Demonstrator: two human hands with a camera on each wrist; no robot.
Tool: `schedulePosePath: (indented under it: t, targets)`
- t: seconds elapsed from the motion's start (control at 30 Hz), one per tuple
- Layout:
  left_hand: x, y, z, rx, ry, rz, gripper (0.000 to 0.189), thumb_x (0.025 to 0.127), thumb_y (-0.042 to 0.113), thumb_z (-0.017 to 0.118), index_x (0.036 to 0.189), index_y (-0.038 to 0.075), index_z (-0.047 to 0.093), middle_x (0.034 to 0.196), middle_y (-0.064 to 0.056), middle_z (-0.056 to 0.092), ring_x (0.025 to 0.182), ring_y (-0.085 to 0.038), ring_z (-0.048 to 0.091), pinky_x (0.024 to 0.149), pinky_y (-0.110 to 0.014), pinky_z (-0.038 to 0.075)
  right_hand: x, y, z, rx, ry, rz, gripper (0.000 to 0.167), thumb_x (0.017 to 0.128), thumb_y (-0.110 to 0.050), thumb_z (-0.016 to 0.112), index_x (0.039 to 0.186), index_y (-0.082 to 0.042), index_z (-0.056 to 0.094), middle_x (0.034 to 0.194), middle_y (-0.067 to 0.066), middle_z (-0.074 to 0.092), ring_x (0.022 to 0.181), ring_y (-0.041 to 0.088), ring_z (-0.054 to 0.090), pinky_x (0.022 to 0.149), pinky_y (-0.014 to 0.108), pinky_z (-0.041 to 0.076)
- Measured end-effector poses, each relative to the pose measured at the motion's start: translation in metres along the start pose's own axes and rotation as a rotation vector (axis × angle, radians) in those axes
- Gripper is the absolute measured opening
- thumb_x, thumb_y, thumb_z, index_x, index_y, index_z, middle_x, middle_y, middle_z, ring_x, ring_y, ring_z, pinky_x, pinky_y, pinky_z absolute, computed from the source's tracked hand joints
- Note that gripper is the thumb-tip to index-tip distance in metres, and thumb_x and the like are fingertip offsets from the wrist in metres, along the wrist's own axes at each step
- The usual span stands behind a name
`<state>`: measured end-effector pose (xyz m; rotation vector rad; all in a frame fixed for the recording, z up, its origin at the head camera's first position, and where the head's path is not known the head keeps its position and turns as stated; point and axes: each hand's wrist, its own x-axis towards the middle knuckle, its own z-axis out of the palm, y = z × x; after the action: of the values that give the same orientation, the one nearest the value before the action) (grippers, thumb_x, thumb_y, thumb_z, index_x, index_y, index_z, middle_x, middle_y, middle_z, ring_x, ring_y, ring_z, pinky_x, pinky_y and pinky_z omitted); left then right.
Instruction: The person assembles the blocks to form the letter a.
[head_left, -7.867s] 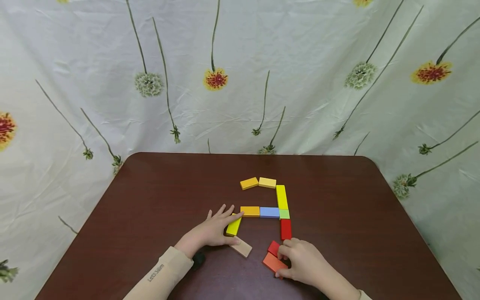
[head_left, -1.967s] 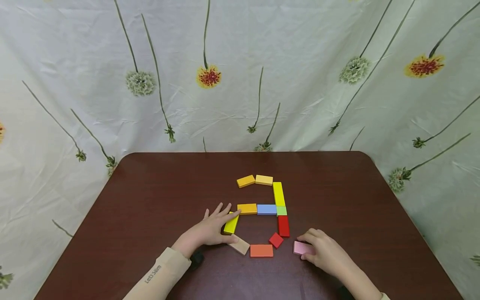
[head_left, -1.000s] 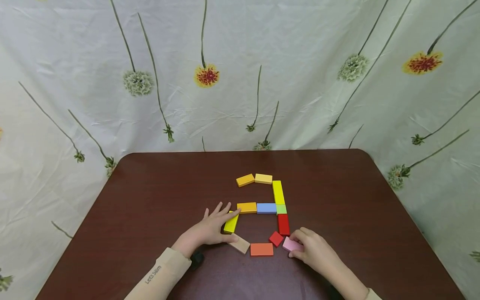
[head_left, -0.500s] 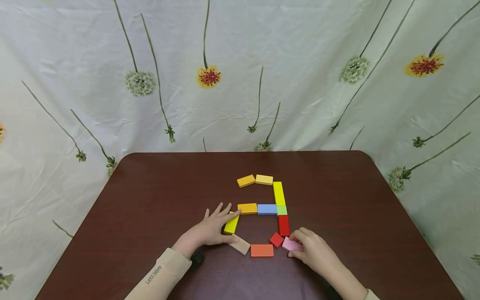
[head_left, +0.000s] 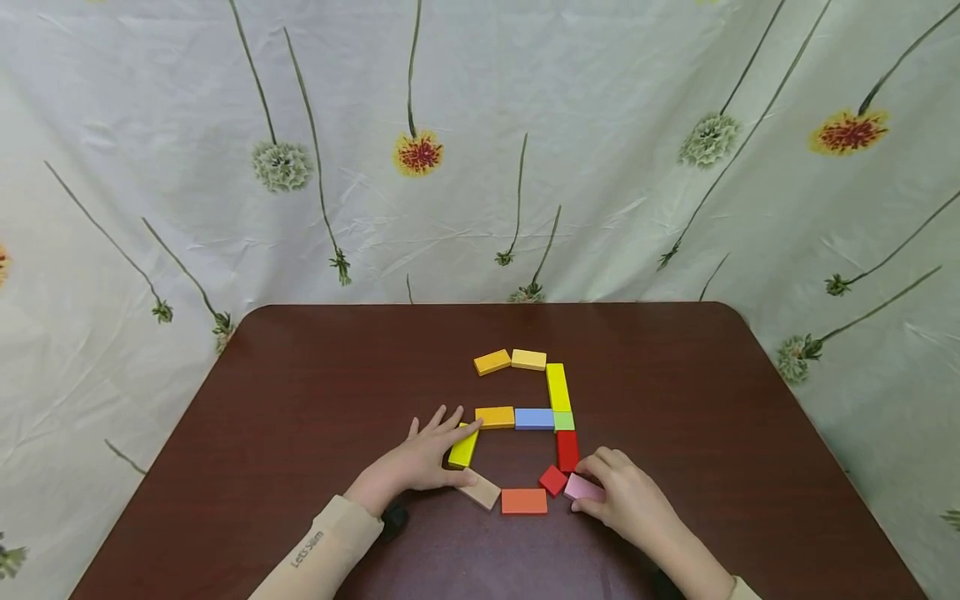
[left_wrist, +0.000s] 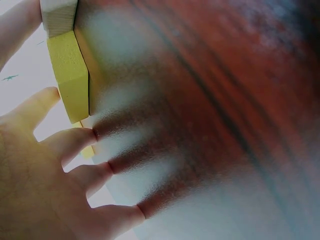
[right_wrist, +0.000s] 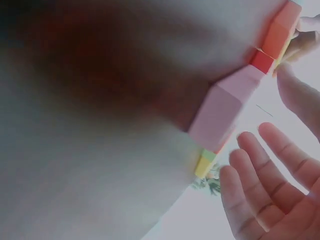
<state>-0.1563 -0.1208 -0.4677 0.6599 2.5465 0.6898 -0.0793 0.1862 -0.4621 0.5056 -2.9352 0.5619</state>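
Note:
My left hand (head_left: 418, 458) lies spread at the left of a row of wooden blocks. Its thumb rests on a beige block (head_left: 483, 492) and its index finger reaches across a yellow block (head_left: 462, 450) to an orange-yellow block (head_left: 498, 417). In the left wrist view the other fingertips touch the tabletop. My right hand (head_left: 626, 496) is over a pink block (head_left: 582, 487), thumb and fingers apart. The right wrist view shows the fingers loosely bent beside the pink block (right_wrist: 217, 115), with a gap between. That block's corner meets a small red block (head_left: 552, 480).
An orange-red block (head_left: 523, 502) lies between the beige and small red ones. A longer red block (head_left: 567, 451), a green block (head_left: 563, 421), a blue block (head_left: 534, 418) and a long yellow block (head_left: 557, 387) continue the figure. Two pale orange blocks top it on the dark table (head_left: 337, 375).
The orange-red block has turned level beside the beige one. The right hand has brought the pink block leftward to the small red block, and its fingers have loosened. The left hand stays put.

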Motion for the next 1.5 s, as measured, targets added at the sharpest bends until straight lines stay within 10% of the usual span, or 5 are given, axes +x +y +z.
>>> schedulePosePath:
  t: [0.6,1.5]
  targets:
    - [0.0,0.0,0.0,0.005,-0.004,0.002,0.082,0.085,0.042,0.075,0.155,0.023,0.035,0.164,-0.017,0.019,0.152,-0.044,0.005,0.114,-0.072,0.001,0.031,-0.013,0.006,-0.139,-0.068,-0.259,0.051,0.064,-0.035,0.092,0.108,-0.014,0.078,0.088,-0.002,0.051,0.087,0.013,0.042,0.066,0.025,0.038]
    - [0.004,-0.006,0.004,0.011,0.0,0.002,0.081,0.085,0.041,0.075,0.154,0.028,0.034,0.164,-0.015,0.018,0.152,-0.042,0.005,0.114,-0.072,0.002,0.033,-0.013,0.008,-0.124,-0.112,-0.229,0.048,0.062,-0.037,0.093,0.097,-0.008,0.078,0.087,-0.002,0.049,0.083,0.013,0.039,0.064,0.023,0.033]
